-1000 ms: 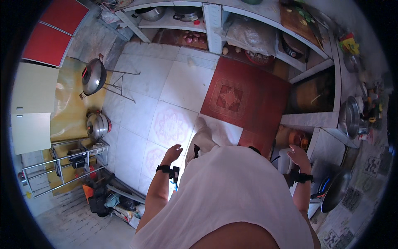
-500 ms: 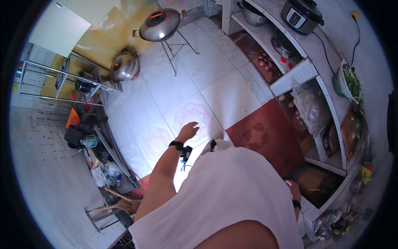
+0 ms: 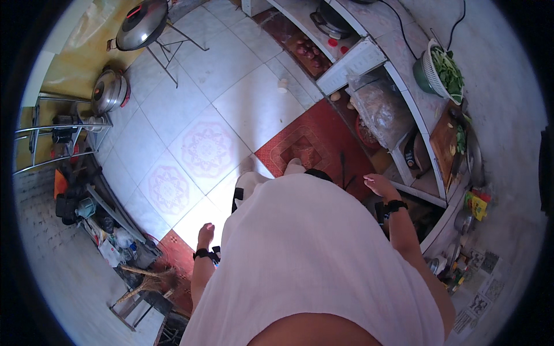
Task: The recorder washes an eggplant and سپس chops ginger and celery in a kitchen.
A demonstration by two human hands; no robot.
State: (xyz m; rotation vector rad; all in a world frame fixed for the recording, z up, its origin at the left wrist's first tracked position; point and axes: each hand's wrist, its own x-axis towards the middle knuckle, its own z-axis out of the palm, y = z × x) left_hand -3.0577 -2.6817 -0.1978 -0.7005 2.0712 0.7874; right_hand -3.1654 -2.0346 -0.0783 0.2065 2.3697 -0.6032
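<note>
Beside the counter [image 3: 369, 57] | right hand [image 3: 378, 185] loosely curled, empty, nearest red mat [image 3: 311, 144]: soft, light, floppy, take an edge | left hand [image 3: 205, 235] hangs open, empty.

- we stood on a pale tiled floor [image 3: 190, 109] with faint pink patterned tiles.
- a red mat [image 3: 314, 147] lay on it beside the counter, our feet at its edge.
- a second red mat [image 3: 176, 254] lay near a broom [image 3: 147, 279].
- a folding stand on the floor carried a lidded wok [image 3: 141, 24].
- the grey counter [image 3: 404, 63] bore a green basket of leafy greens [image 3: 441, 72], a cutting board [image 3: 444, 141] and a cooker [image 3: 332, 20].
</note>
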